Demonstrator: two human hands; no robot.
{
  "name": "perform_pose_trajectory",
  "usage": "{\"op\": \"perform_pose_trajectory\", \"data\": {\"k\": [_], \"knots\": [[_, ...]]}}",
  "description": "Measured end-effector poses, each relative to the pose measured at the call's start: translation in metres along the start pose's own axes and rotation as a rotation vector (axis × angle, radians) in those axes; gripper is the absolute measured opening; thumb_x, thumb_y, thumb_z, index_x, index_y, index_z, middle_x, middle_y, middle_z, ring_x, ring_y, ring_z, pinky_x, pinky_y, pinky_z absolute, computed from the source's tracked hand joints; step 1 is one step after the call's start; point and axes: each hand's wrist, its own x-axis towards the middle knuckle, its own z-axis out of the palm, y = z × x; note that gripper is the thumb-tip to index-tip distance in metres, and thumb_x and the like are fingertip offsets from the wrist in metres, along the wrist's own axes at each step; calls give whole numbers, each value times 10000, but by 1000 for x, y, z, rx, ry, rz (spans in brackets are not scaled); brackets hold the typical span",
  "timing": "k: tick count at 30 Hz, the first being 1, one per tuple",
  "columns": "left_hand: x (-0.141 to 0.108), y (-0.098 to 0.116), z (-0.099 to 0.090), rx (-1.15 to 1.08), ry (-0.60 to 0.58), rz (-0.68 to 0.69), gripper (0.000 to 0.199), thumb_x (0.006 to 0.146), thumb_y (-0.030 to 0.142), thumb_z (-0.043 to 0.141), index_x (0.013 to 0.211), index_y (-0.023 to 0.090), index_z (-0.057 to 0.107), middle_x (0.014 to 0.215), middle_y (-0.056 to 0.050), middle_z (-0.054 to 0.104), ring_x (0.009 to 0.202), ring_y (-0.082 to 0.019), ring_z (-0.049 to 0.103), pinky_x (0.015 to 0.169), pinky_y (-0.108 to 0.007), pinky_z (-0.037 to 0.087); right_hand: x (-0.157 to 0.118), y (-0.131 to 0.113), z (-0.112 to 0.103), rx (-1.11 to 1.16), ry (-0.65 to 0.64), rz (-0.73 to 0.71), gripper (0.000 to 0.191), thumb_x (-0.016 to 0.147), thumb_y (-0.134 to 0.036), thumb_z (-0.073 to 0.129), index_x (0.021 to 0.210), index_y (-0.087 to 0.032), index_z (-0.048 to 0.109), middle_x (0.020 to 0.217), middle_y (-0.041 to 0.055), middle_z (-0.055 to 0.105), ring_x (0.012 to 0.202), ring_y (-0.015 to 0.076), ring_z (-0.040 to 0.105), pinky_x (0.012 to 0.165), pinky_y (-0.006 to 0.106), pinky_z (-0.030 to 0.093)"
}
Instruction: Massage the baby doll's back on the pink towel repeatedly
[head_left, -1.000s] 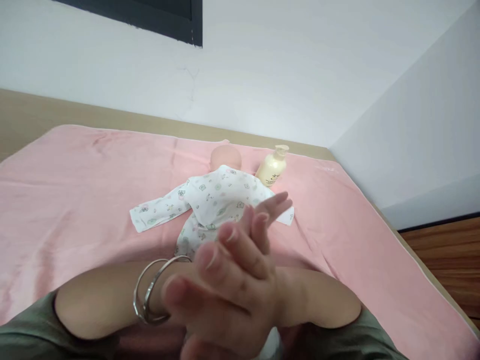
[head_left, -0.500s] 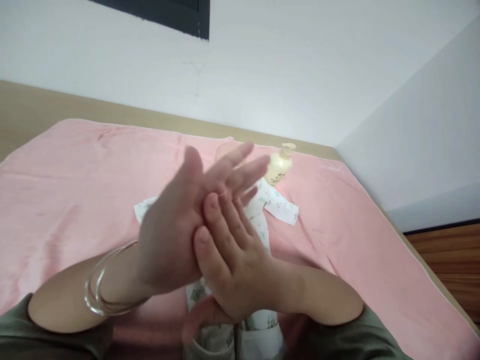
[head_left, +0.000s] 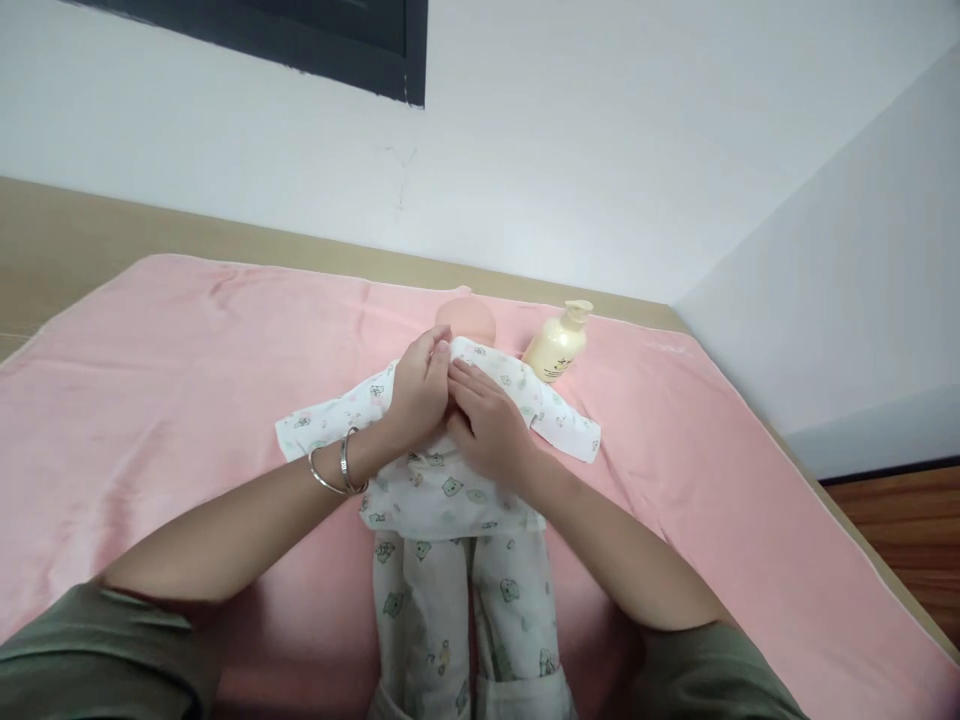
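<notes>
A doll lies on its back in a white patterned top (head_left: 450, 500) and matching trousers (head_left: 439, 610), its sleeves spread sideways. Its pale round head (head_left: 469, 318) shows just beyond my hands. My left hand (head_left: 422, 385), with silver bangles at the wrist, is over the doll's chest, fingers together and curved. Against it rests my right hand (head_left: 487, 415), its fingers also together. The palms face each other, and whatever lies between them is hidden.
A cream pump bottle (head_left: 556, 345) leans beside the doll's head at the right. Under everything is a pink blanket (head_left: 202, 400) on a wooden surface (head_left: 90, 215). White walls (head_left: 562, 150) rise behind and to the right.
Both hands have moved forward and away from me, down toward the doll's chest. The left fingers, spread before, have come together. More of the doll shows.
</notes>
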Motion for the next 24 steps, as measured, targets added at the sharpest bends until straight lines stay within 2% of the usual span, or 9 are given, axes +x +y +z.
{"op": "perform_pose_trajectory", "data": {"k": [2,5,8,10,13,16,18,21,24], "knots": [[-2,-10,1,115,-4,24,371,958,291,397,1215,158,629,1273,-128,679,1223,-256,616,1119,-471,463,5,19,-3,-9,-41,53,488,949,-179,393,1394,-156,591,1497,80,544,1481,227,403,1271,486,309],[-6,-19,1,236,7,68,372,893,224,419,1187,147,634,1235,-136,679,1205,-259,606,1113,-458,457,11,36,-13,-94,-109,256,526,989,-290,408,1457,-73,511,1555,156,456,1499,294,365,1265,525,287],[-8,-23,1,298,6,80,389,858,223,438,1189,150,629,1224,-137,671,1188,-276,598,1097,-473,457,8,26,-17,-225,-127,427,623,1012,-356,392,1496,36,404,1559,259,405,1491,353,361,1241,550,313],[-9,-24,1,319,-4,89,389,856,235,436,1182,152,631,1214,-136,674,1172,-285,597,1088,-488,456,0,5,-14,-306,-114,407,606,1024,-320,346,1485,70,399,1541,294,414,1492,370,352,1239,560,303],[-9,-25,1,333,-20,117,369,862,234,412,1134,163,650,1166,-124,692,1122,-279,608,1065,-487,462,-10,-19,-9,-304,-149,213,563,1008,-237,334,1487,47,416,1575,262,381,1529,356,272,1265,537,259],[-8,-25,1,330,-21,134,360,856,219,399,1100,172,659,1129,-117,703,1087,-271,616,1050,-476,466,-6,-10,-9,-188,-220,103,551,989,-203,327,1503,-37,432,1603,177,375,1555,289,224,1279,534,231],[-8,-25,2,324,-19,137,368,850,217,402,1112,162,655,1135,-128,701,1100,-278,613,1055,-480,462,4,12,-13,-133,-243,146,551,998,-245,335,1518,-83,419,1617,148,358,1555,274,229,1276,555,222],[-8,-25,3,324,-19,136,378,847,217,409,1133,157,648,1156,-137,695,1127,-287,605,1070,-497,451,15,40,-19,-144,-203,328,615,1012,-391,392,1524,-52,390,1610,197,352,1528,327,292,1255,555,267],[-9,-27,3,332,-18,141,383,843,214,413,1139,161,649,1157,-134,693,1129,-290,602,1081,-504,444,12,36,-18,-230,-145,432,631,1018,-412,388,1482,15,424,1553,267,415,1484,363,368,1231,553,310]]}}
